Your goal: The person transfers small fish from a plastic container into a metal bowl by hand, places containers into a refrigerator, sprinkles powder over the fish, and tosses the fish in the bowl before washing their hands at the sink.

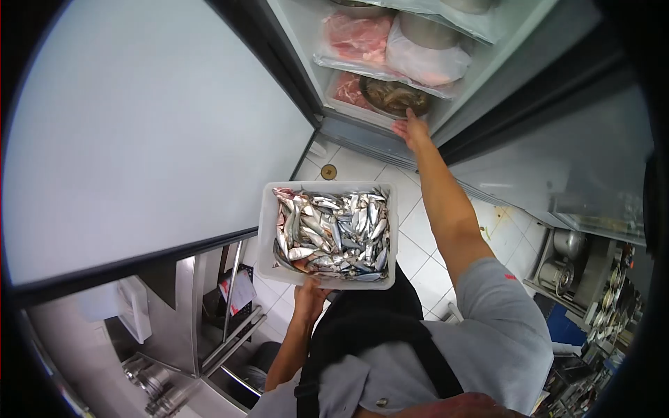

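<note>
My left hand (310, 298) is closed on the near edge of a white plastic tub (267, 265), bearing it level in front of my apron. Many small silvery fish (334, 233) fill the tub, some with reddish heads. My right hand (412, 129) reaches into the open fridge with its fingers apart, at the front of the lowest visible shelf. One finger meets the rim of a dark round bowl (374, 104) holding brownish shrimp-like seafood (394, 96). Whether that finger presses on the rim or only passes before it, I cannot tell.
The fridge door (160, 139) stands wide open at left. Above the bowl, pink meat (355, 36) and a white bag (425, 56) lie on plastic. White floor tiles (414, 223) include a round drain (328, 172). Metal pots (568, 244) sit at right, a steel rail (230, 341) at lower left.
</note>
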`<state>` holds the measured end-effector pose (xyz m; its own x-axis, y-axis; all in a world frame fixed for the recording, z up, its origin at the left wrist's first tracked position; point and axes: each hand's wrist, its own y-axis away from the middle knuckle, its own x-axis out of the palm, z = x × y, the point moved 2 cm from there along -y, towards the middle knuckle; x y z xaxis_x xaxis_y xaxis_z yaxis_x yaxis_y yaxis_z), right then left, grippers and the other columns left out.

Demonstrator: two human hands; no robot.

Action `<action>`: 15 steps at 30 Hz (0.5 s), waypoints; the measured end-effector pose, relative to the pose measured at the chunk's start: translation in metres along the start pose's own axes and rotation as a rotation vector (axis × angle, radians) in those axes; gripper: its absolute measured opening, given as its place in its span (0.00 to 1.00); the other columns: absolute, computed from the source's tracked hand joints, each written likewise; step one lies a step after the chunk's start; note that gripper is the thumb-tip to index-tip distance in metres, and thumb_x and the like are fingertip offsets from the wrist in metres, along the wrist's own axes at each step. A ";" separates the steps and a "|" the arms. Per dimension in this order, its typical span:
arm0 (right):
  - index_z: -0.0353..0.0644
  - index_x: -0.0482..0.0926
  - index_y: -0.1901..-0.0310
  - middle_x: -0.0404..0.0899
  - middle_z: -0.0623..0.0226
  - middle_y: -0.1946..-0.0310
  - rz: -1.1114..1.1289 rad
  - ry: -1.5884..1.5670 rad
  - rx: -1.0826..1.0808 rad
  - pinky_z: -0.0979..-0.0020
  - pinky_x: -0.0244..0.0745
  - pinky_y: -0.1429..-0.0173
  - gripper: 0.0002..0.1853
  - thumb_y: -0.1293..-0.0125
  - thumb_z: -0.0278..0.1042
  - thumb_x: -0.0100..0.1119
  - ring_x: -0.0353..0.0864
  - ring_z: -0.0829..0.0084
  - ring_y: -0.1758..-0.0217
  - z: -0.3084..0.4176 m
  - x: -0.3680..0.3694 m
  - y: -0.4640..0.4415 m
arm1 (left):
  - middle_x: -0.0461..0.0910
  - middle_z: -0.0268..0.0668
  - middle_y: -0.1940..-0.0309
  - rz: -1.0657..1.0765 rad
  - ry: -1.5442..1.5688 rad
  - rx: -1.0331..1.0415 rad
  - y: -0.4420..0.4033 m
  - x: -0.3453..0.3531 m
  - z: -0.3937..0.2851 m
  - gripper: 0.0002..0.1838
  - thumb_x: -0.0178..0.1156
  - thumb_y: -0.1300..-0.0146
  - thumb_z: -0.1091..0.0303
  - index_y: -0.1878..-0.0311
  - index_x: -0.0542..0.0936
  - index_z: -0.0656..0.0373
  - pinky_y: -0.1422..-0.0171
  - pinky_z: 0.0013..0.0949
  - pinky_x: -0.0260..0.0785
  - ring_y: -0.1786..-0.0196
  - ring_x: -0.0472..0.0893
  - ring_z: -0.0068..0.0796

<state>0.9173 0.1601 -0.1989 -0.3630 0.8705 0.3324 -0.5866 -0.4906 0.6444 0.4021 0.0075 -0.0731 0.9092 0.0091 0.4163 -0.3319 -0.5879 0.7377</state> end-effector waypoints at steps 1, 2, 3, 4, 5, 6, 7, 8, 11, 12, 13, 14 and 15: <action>0.32 0.69 0.41 0.80 0.50 0.57 -0.009 -0.038 0.022 0.61 0.87 0.59 0.23 0.25 0.43 0.55 0.86 0.58 0.63 0.002 0.005 -0.017 | 0.77 0.47 0.44 -0.014 -0.005 0.013 -0.003 0.011 -0.002 0.24 0.55 0.38 0.71 0.39 0.69 0.69 0.36 0.55 0.74 0.41 0.79 0.47; 0.33 0.67 0.39 0.80 0.49 0.56 -0.007 -0.035 0.044 0.60 0.87 0.58 0.21 0.25 0.40 0.53 0.86 0.57 0.61 0.005 0.006 -0.028 | 0.77 0.47 0.44 -0.023 -0.009 0.027 -0.008 0.022 -0.005 0.24 0.55 0.38 0.71 0.39 0.69 0.69 0.36 0.55 0.75 0.42 0.79 0.48; 0.34 0.65 0.38 0.79 0.47 0.54 -0.006 -0.029 0.061 0.59 0.87 0.58 0.21 0.25 0.37 0.51 0.85 0.55 0.59 0.007 0.008 -0.032 | 0.77 0.47 0.44 -0.044 -0.030 0.030 -0.011 0.027 -0.007 0.24 0.55 0.39 0.72 0.40 0.69 0.70 0.37 0.55 0.75 0.42 0.80 0.48; 0.34 0.64 0.36 0.79 0.45 0.53 -0.002 -0.017 0.076 0.58 0.87 0.58 0.20 0.24 0.34 0.49 0.85 0.54 0.57 0.009 0.010 -0.035 | 0.77 0.48 0.45 -0.064 -0.044 0.034 -0.013 0.031 -0.007 0.24 0.55 0.39 0.72 0.40 0.68 0.70 0.37 0.56 0.75 0.42 0.80 0.48; 0.34 0.65 0.37 0.79 0.46 0.53 -0.044 -0.049 0.071 0.60 0.86 0.61 0.19 0.25 0.32 0.49 0.85 0.55 0.59 -0.004 0.014 -0.013 | 0.76 0.48 0.45 -0.072 -0.055 0.048 0.006 0.013 -0.007 0.24 0.54 0.40 0.73 0.40 0.68 0.71 0.38 0.56 0.75 0.43 0.80 0.48; 0.34 0.66 0.38 0.79 0.47 0.53 -0.092 -0.081 0.070 0.62 0.86 0.65 0.18 0.26 0.30 0.49 0.86 0.57 0.60 -0.006 0.015 -0.017 | 0.76 0.48 0.45 -0.062 -0.046 0.060 0.004 0.014 -0.007 0.23 0.53 0.39 0.74 0.40 0.68 0.70 0.38 0.57 0.75 0.43 0.80 0.48; 0.34 0.67 0.39 0.79 0.48 0.53 -0.142 -0.113 0.069 0.64 0.85 0.68 0.17 0.26 0.29 0.49 0.86 0.58 0.62 -0.006 0.014 -0.022 | 0.76 0.48 0.45 -0.051 -0.037 0.070 -0.002 0.015 -0.007 0.23 0.52 0.38 0.75 0.39 0.67 0.70 0.38 0.57 0.75 0.43 0.80 0.49; 0.34 0.67 0.39 0.80 0.48 0.53 -0.186 -0.098 0.086 0.65 0.84 0.70 0.17 0.27 0.27 0.48 0.86 0.59 0.64 -0.005 0.011 -0.028 | 0.75 0.48 0.45 -0.038 -0.029 0.080 -0.007 0.016 -0.006 0.22 0.50 0.37 0.77 0.39 0.66 0.70 0.39 0.58 0.75 0.43 0.80 0.49; 0.32 0.69 0.42 0.81 0.49 0.58 -0.257 -0.063 0.092 0.69 0.79 0.76 0.16 0.30 0.23 0.48 0.85 0.59 0.70 0.001 0.002 -0.042 | 0.76 0.49 0.45 -0.067 -0.042 0.070 -0.023 0.025 -0.010 0.22 0.51 0.37 0.77 0.40 0.66 0.71 0.39 0.59 0.75 0.44 0.81 0.49; 0.30 0.70 0.44 0.81 0.49 0.60 -0.240 -0.060 0.068 0.70 0.78 0.78 0.15 0.31 0.23 0.48 0.84 0.59 0.72 -0.011 -0.002 -0.016 | 0.76 0.49 0.46 -0.072 -0.051 0.070 -0.008 0.010 -0.011 0.22 0.51 0.37 0.76 0.40 0.66 0.71 0.39 0.59 0.75 0.45 0.81 0.49; 0.29 0.70 0.46 0.82 0.49 0.62 -0.229 -0.059 0.048 0.71 0.76 0.80 0.14 0.31 0.23 0.49 0.84 0.60 0.75 -0.013 -0.006 -0.007 | 0.77 0.48 0.47 -0.041 -0.041 0.076 -0.010 0.008 -0.011 0.21 0.52 0.37 0.76 0.41 0.67 0.71 0.40 0.58 0.76 0.46 0.81 0.48; 0.27 0.71 0.48 0.81 0.50 0.64 -0.188 -0.033 0.035 0.71 0.75 0.81 0.13 0.32 0.24 0.50 0.83 0.59 0.76 -0.012 -0.006 0.005 | 0.77 0.48 0.48 -0.035 -0.059 0.075 -0.014 0.007 -0.013 0.21 0.52 0.37 0.75 0.41 0.67 0.70 0.41 0.56 0.76 0.46 0.81 0.47; 0.26 0.71 0.50 0.81 0.50 0.66 -0.151 -0.006 0.023 0.72 0.73 0.82 0.13 0.33 0.24 0.52 0.83 0.59 0.77 -0.008 -0.009 0.021 | 0.77 0.47 0.48 -0.028 -0.078 0.069 -0.018 0.009 -0.015 0.20 0.53 0.37 0.74 0.42 0.68 0.69 0.41 0.54 0.77 0.46 0.81 0.46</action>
<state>0.9025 0.1421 -0.1936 -0.2674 0.9347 0.2342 -0.6177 -0.3528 0.7029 0.4123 0.0300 -0.0750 0.9355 -0.0355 0.3515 -0.2908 -0.6424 0.7091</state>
